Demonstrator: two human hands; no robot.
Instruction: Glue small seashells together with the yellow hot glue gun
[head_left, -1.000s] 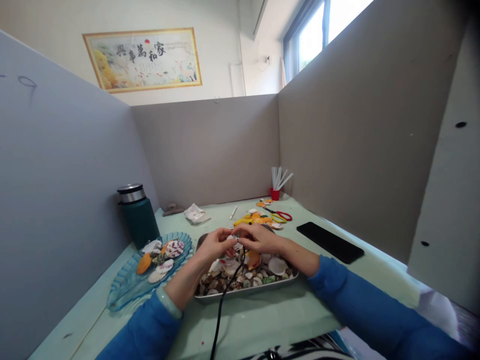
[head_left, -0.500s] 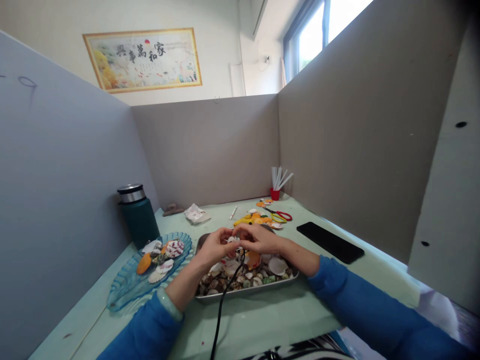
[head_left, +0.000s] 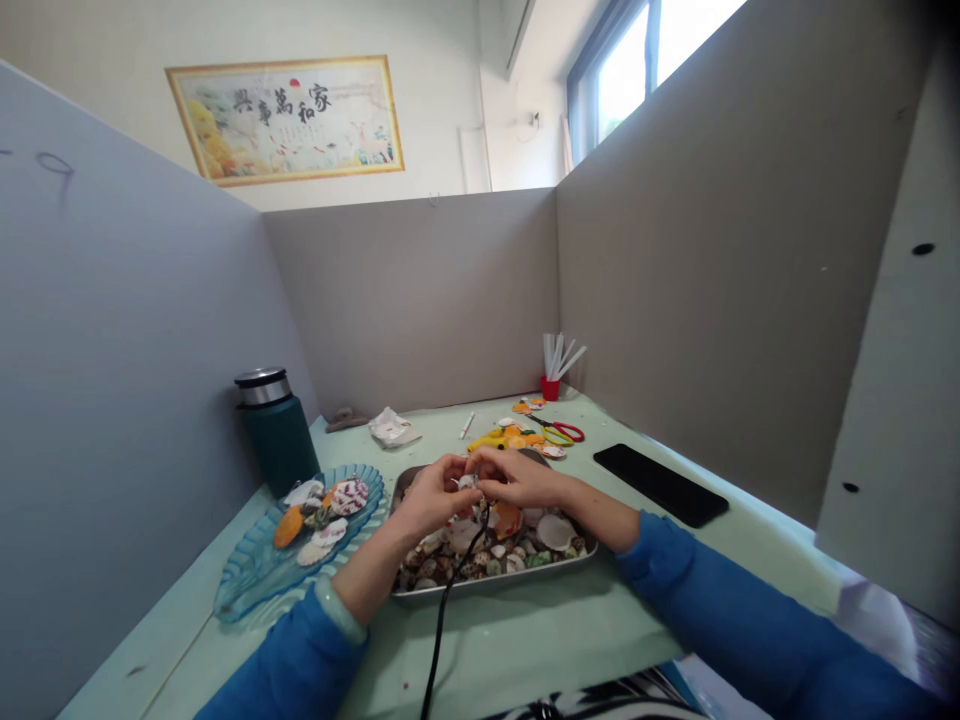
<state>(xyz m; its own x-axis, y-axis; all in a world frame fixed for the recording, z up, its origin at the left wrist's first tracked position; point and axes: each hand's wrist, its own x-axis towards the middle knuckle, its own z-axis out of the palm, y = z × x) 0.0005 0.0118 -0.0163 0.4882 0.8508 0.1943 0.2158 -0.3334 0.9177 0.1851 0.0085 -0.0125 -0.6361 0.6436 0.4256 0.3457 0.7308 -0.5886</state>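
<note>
Standing at the far left, a dark green bottle (head_left: 277, 445) rises just behind a blue scalloped dish (head_left: 259, 570), so I'd judge that a careless sweep of the left arm could catch the dish's edge, which the forearm runs close to, and jolt the shells (head_left: 332, 532) heaped at its far end. Next comes the metal tray (head_left: 495, 580) on the green counter (head_left: 600, 625), crowded with shells, and over it the left hand (head_left: 437, 490) bends inward, thumb and fingers pinching. A black cord (head_left: 444, 610) climbs from the near edge, across the tray, to right under the fingers; where it ends I cannot tell. If a wrist snags it, the tug could drag shells about or jerk whatever is at its end. Above the tray sits the small white piece (head_left: 467, 482), clamped between the fingertips of both hands, which meet there; it is tiny and partly hidden, so a loose pinch might let it drop among the look-alike shells and get lost. The right hand (head_left: 517, 475) closes in from the other side, its knuckles near a yellow object (head_left: 487, 440) and the scissors (head_left: 559, 432) beyond the tray; reaching back blindly could knock those. Furthest right, a black phone (head_left: 660, 485) lies near the forearm, where a swinging elbow might nudge it.
</note>
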